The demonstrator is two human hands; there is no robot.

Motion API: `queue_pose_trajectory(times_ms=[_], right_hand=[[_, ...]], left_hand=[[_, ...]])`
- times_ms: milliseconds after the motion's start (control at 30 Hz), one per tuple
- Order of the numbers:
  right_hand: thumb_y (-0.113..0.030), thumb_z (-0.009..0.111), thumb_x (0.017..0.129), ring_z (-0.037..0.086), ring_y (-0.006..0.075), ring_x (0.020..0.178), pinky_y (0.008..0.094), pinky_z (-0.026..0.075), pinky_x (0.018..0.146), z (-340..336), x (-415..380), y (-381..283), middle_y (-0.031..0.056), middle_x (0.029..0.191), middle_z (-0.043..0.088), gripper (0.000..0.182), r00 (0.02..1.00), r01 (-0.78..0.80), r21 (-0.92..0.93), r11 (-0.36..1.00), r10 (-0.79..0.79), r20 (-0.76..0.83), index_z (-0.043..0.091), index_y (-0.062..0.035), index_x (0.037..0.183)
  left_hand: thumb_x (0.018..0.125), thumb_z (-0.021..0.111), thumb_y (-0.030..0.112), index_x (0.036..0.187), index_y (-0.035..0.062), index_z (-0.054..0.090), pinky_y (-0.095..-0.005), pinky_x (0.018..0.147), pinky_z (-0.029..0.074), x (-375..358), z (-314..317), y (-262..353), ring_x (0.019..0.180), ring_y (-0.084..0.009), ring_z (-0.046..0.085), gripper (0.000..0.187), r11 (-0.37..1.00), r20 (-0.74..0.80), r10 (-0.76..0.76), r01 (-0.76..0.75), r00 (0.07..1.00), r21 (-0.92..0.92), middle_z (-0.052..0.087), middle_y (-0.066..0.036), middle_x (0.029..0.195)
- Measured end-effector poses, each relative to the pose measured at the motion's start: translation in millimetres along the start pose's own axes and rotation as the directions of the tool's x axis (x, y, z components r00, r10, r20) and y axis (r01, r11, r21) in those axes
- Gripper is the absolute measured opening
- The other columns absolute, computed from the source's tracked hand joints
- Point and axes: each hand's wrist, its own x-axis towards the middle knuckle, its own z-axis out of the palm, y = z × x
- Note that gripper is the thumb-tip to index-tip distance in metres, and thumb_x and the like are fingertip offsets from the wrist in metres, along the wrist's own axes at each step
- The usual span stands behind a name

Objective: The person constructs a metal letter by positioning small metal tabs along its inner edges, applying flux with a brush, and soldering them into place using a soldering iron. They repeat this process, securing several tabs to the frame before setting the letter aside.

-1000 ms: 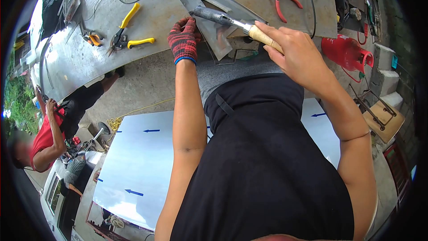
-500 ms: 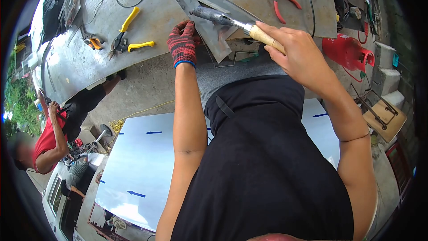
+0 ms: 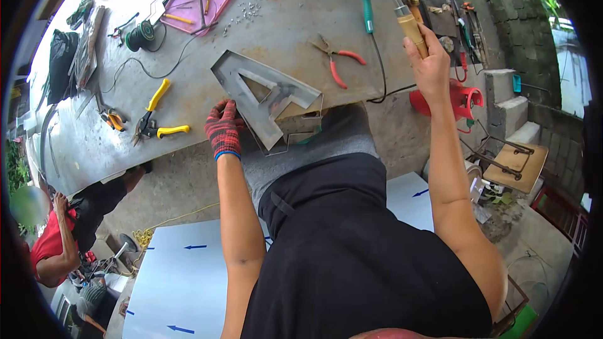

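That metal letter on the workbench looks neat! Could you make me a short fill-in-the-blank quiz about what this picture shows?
1. The left hand, in a red and black knitted glove, rests on the grey sheet-metal piece shaped like the letter ____.
2. The bare right hand grips a tool with a ____ handle.
3. The snips on the grey metal table have ____ handles.

Missing words: A; wooden; yellow

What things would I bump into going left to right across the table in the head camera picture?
Black wire spool → yellow-handled snips → gloved left hand → metal letter A → red-handled pliers → green-handled tool → right hand gripping a wooden-handled soldering iron.
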Motion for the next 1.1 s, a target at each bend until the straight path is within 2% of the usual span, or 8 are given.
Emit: queue_pose_trajectory(times_ms=[300, 467, 533, 600, 633, 833, 967, 1100], right_hand=[[-0.036, 0.068, 0.099, 0.069, 0.0357, 0.092, 0.0415, 0.052, 0.083, 54, 72, 157, 0.0219, 0.100, 0.072, 0.045, 0.994, -0.109, 0.016, 0.994, 0.109, -0.014, 0.066, 0.0007, 0.125], [-0.033, 0.064, 0.104, 0.069, 0.0241, 0.095, 0.0362, 0.054, 0.088, 87, 110, 234, 0.0145, 0.106, 0.073, 0.042, 0.993, 0.113, 0.156, 0.981, -0.116, 0.008, 0.065, 0.0014, 0.128], [-0.029, 0.064, 0.104, 0.070, 0.0229, 0.096, 0.0345, 0.054, 0.088, 80, 112, 239, 0.0153, 0.108, 0.073, 0.043, 0.967, 0.253, -0.056, 0.966, -0.254, -0.002, 0.063, 0.0050, 0.130], [-0.030, 0.063, 0.105, 0.069, 0.0240, 0.100, 0.0361, 0.053, 0.092, 89, 119, 253, 0.0157, 0.112, 0.073, 0.046, 0.970, 0.244, -0.025, 0.970, -0.243, 0.027, 0.062, 0.0053, 0.133], [-0.034, 0.063, 0.105, 0.068, 0.0266, 0.106, 0.0365, 0.052, 0.095, 95, 122, 261, 0.0183, 0.118, 0.072, 0.050, 0.971, 0.240, -0.022, 0.971, -0.239, 0.022, 0.060, 0.0060, 0.135], [-0.036, 0.062, 0.105, 0.065, 0.0359, 0.106, 0.0396, 0.049, 0.094, 96, 136, 278, 0.0241, 0.121, 0.068, 0.052, 0.969, 0.239, -0.096, 0.966, -0.231, 0.086, 0.060, 0.0089, 0.131], [-0.033, 0.064, 0.105, 0.065, 0.0309, 0.107, 0.0382, 0.049, 0.097, 100, 144, 295, 0.0200, 0.127, 0.067, 0.055, 0.961, 0.264, -0.012, 0.965, -0.261, 0.093, 0.056, 0.0087, 0.138], [-0.034, 0.067, 0.103, 0.065, 0.0285, 0.111, 0.0382, 0.052, 0.096, 107, 155, 316, 0.0196, 0.131, 0.065, 0.058, 0.969, 0.248, -0.048, 0.968, -0.248, 0.003, 0.053, 0.0067, 0.142]], left_hand=[[0.094, 0.074, 0.026, 0.120, 0.0030, 0.071, -0.0316, 0.054, 0.054, 2, 1, -7, 0.061, -0.0161, 0.065, 0.034, 0.998, 0.020, 0.065, -0.064, 0.998, -0.028, 0.073, -0.010, 0.091], [0.091, 0.071, 0.035, 0.111, 0.0138, 0.079, -0.0358, 0.077, 0.058, 13, 0, -24, 0.082, -0.0215, 0.074, 0.030, 0.942, -0.042, 0.236, -0.218, 0.971, 0.254, 0.078, -0.013, 0.095], [0.090, 0.073, 0.032, 0.109, 0.0104, 0.078, -0.0363, 0.084, 0.056, 8, 7, -18, 0.091, -0.0246, 0.074, 0.030, 0.988, -0.023, 0.144, -0.142, 0.989, 0.062, 0.078, -0.014, 0.099], [0.088, 0.075, 0.031, 0.107, 0.0093, 0.078, -0.0357, 0.083, 0.056, 2, 6, -12, 0.089, -0.0234, 0.074, 0.029, 0.982, -0.050, 0.166, -0.161, 0.985, 0.100, 0.078, -0.014, 0.097], [0.092, 0.076, 0.026, 0.107, 0.0078, 0.076, -0.0320, 0.056, 0.051, 6, 7, -18, 0.059, -0.0121, 0.062, 0.024, 0.980, -0.034, 0.197, -0.198, 0.980, -0.018, 0.071, -0.004, 0.077], [0.089, 0.078, 0.025, 0.110, 0.0090, 0.076, -0.0316, 0.058, 0.051, 1, 8, -11, 0.059, -0.0123, 0.061, 0.027, 0.987, -0.075, 0.159, -0.157, 0.984, 0.031, 0.072, -0.005, 0.078], [0.084, 0.079, 0.031, 0.108, 0.0106, 0.078, -0.0394, 0.089, 0.054, -14, 1, 5, 0.096, -0.0283, 0.073, 0.032, 0.994, -0.055, 0.095, -0.092, 0.994, 0.059, 0.077, -0.015, 0.100], [0.084, 0.079, 0.031, 0.109, 0.0106, 0.078, -0.0397, 0.089, 0.054, -22, -2, 13, 0.096, -0.0276, 0.074, 0.032, 0.994, -0.056, 0.087, -0.083, 0.995, 0.067, 0.077, -0.015, 0.101]])
